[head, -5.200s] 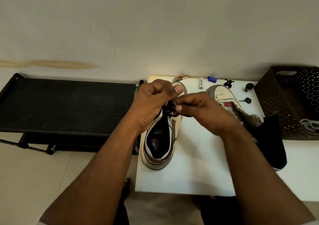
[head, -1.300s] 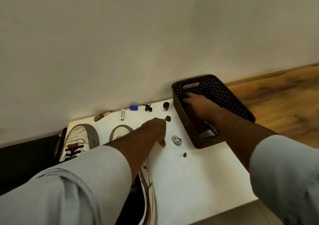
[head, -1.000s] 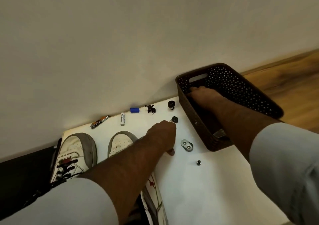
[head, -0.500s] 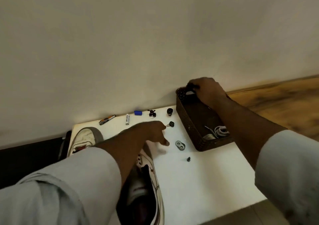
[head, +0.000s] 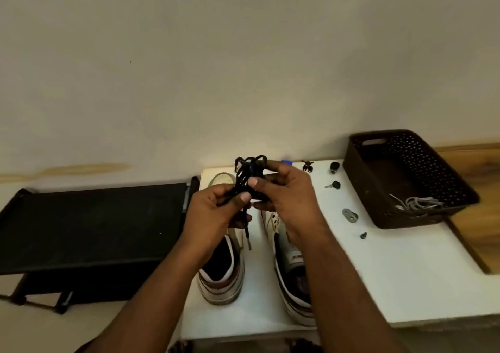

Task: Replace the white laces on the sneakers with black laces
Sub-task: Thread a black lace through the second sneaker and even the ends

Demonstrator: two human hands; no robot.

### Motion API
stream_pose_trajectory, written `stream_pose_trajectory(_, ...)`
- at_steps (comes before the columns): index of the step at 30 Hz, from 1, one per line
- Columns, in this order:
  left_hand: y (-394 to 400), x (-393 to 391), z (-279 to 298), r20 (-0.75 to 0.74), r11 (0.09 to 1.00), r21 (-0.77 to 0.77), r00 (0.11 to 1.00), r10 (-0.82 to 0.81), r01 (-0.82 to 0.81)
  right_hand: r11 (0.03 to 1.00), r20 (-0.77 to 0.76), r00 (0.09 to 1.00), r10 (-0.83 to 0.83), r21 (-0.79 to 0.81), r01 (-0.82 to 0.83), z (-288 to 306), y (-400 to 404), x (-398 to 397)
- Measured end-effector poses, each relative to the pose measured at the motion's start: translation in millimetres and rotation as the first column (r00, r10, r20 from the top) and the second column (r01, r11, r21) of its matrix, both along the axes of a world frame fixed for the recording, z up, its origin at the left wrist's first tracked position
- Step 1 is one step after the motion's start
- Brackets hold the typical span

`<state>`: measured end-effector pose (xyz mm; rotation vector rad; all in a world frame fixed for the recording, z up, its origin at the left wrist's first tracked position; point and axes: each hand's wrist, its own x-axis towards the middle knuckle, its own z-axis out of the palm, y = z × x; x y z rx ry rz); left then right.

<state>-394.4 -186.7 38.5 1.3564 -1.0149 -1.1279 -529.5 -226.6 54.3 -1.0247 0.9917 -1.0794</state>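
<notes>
A white tabletop [head: 378, 277] is set against a plain cream wall [head: 243, 55]. To its left, a low black rack [head: 89, 217] is seen; to its right, a wood surface [head: 476, 190]. At the table's far right a dark perforated basket [head: 411, 217] is placed, w/ white laces [head: 418, 203] lying in its near corner. Small hardware is scattered btwn basket & shoes: a metal plate [head: 349, 215], a screw [head: 363, 235], a black knob [head: 334, 167], a small key [head: 333, 185].

Two sneakers are stood side by side, heels toward the viewer: left sneaker [head: 224, 279] & right sneaker [head: 293, 285], both partly hidden by the forearms.

Both hands are raised above the shoes, near each other. A bundled black lace [head: 250, 175] is held btwn them: it is pinched by the left hand [head: 216, 217] btwn thumb & fingers, while the right hand [head: 286, 198] is curled round the bundle's other side. One lace end is left dangling down over the left sneaker.
</notes>
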Motion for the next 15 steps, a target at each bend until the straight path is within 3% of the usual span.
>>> stream_pose_trajectory(3,-20.8,17.5,-11.9,-0.126,0.984,0.015,0.976,0.177,-0.177,0.999,-0.151,0.987,-0.047,0.000,0.047,-5.7,-19.8,-3.0)
stream_pose_trajectory(6,-45.9,31.5,-21.5,-0.318,0.948,0.077,0.894,0.316,-0.308,0.990,-0.267,0.954,-0.138,-0.020,0.138,-16.5,-37.0,-8.5)
stream_pose_trajectory(10,-68.4,47.5,-24.6,-0.487,0.864,0.112,0.731,0.478,-0.491,0.902,-0.172,0.887,-0.428,-0.029,0.430,-25.2,-59.2,-23.8)
stream_pose_trajectory(12,-73.8,56.0,-25.2,-0.488,0.828,0.156,0.687,0.539,-0.539,0.830,-0.105,0.826,-0.553,0.008,0.557,-26.1,-67.5,-30.9)
stream_pose_trajectory(15,-74.7,65.5,-26.5,-0.262,0.854,0.188,0.814,0.519,-0.484,0.788,-0.273,0.741,-0.614,-0.146,0.599,-35.7,-79.4,-41.1)
